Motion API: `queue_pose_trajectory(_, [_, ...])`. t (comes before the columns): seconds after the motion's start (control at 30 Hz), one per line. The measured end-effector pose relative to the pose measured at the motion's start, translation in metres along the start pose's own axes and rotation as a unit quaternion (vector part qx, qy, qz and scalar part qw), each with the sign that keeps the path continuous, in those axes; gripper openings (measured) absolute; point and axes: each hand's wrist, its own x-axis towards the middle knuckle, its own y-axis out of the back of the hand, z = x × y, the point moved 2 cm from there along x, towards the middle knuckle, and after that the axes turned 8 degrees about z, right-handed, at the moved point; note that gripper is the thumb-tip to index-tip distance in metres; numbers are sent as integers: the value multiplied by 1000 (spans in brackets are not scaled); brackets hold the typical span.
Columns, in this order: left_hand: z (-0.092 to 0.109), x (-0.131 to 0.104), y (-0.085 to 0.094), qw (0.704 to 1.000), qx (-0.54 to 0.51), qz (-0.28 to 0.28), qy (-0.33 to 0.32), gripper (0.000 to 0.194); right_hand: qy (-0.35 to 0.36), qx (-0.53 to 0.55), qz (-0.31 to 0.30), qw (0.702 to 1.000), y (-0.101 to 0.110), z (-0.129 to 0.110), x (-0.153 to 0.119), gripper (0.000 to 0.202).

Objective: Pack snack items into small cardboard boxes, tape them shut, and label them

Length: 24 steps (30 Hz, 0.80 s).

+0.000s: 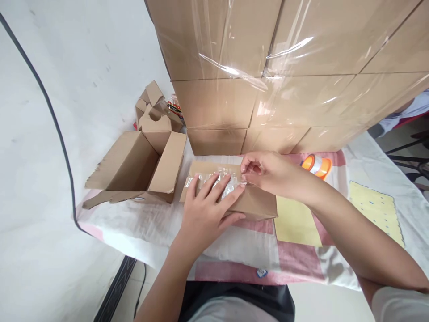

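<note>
No legible writing. Small brown cardboard box point(248, 201), closed and flat, lies at tabletop point(375, 210) centre. Left hand point(208, 210) presses a crinkled clear tape strip point(214, 183) onto it, fingers spread. Right hand point(268, 172) pinches the strip's end. Open carton point(140, 165) at 9 o'clock; orange tape roll point(317, 165) at 2; film-wrapped carton stack point(284, 71) at 12.

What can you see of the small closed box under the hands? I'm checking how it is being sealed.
The small closed box is plain brown cardboard, low and oblong, lying flat on the patchwork cloth just right of an open empty carton. Crinkled clear tape or film runs across its top. The left hand presses flat on that film, fingers spread; the right hand pinches the film's end at the box's top edge. Its near side is unmarked.
</note>
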Motion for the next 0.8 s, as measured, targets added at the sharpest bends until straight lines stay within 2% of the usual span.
queue_pose_trajectory(0.07, [0,-2,-1,1000,8,5,-8,45,1,-43,-4,999,-3,-1,2,8])
queue_pose_trajectory(0.17, [-1,-3,-1,1000,7,8,-8,41,14,-79,-32,996,-7,-3,5,9])
queue_pose_trajectory(0.27, [-1,-3,-1,1000,6,4,-10,40,75,-126,-27,989,-5,0,12,12])
queue_pose_trajectory(0.3, [0,-3,-1,1000,7,3,-11,40,102,-147,-6,984,-1,3,16,13])
queue_pose_trajectory(0.37, [0,-3,0,1000,8,-1,-10,40,137,-189,76,969,9,12,24,15])
queue_pose_trajectory(0.43, [1,-4,1,1000,9,-3,-8,40,131,-205,160,957,20,23,29,20])
queue_pose_trajectory(0.47, [1,-4,1,1000,9,-3,-7,40,121,-193,177,958,23,28,30,20])
queue_pose_trajectory(0.63, [0,-4,1,1000,10,8,-9,40,97,-50,88,990,18,31,10,19])
queue_pose_trajectory(0.8, [-2,-3,-2,1000,17,4,-11,43,147,-14,67,987,2,22,-7,27])
